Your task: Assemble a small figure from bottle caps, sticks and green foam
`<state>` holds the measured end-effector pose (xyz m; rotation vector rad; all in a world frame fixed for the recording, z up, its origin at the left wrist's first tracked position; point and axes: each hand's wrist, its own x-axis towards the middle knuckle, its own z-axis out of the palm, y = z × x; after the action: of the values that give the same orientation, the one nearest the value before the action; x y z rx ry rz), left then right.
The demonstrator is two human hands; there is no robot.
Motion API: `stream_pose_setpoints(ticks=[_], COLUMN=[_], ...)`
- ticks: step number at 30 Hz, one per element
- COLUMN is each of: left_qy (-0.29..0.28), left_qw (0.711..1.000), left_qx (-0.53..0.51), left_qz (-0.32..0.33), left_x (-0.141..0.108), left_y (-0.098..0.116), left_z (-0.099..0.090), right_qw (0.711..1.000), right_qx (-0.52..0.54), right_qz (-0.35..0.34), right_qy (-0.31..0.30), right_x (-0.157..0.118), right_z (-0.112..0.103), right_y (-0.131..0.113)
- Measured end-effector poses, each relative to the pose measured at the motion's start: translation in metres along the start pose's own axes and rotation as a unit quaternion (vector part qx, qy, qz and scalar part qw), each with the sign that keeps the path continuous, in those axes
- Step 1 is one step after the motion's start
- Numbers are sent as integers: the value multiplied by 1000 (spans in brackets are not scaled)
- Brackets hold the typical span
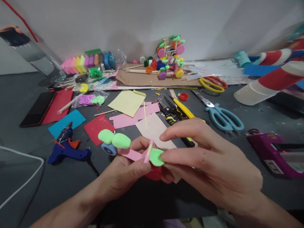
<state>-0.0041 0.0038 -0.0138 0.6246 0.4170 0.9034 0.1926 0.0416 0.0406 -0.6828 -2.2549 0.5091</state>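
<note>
My left hand (133, 167) is wrapped around a small craft toy vehicle. It has a pink strip body (131, 154), a blue wheel (109, 149) and a red round part (154, 173), partly covered by my fingers. Two light-green clay pieces (121, 140) sit at its far left end. A short stick with pink ends (148, 151) stands across the strip, close to my left thumb. My right hand (204, 161) presses a green clay piece (156, 157) beside that stick with its fingertips; the index finger is raised apart. What lies beneath these fingertips is hidden.
A blue glue gun (68, 152) lies at left, scissors (220, 115) at right. Pliers (169, 109) rest behind my hands among coloured paper pieces (128, 103). Similar clay models (171, 57) stand against the wall. A white-and-red bottle (268, 84) and a purple device (270, 152) are at right.
</note>
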Motion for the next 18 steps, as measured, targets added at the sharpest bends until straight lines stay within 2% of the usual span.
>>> stream_pose_setpoints(ticks=[8, 18], left_qy=[-6, -19], left_qw=[999, 999], left_qx=[-16, 36], left_qz=[-33, -32], left_x=[-3, -1], left_y=[-2, 1], left_z=[-3, 0], right_qw=[998, 995], right_qx=[-23, -51], right_qz=[-57, -73], right_qy=[-34, -50], right_x=[0, 3], right_z=[-4, -7], right_y=[4, 4])
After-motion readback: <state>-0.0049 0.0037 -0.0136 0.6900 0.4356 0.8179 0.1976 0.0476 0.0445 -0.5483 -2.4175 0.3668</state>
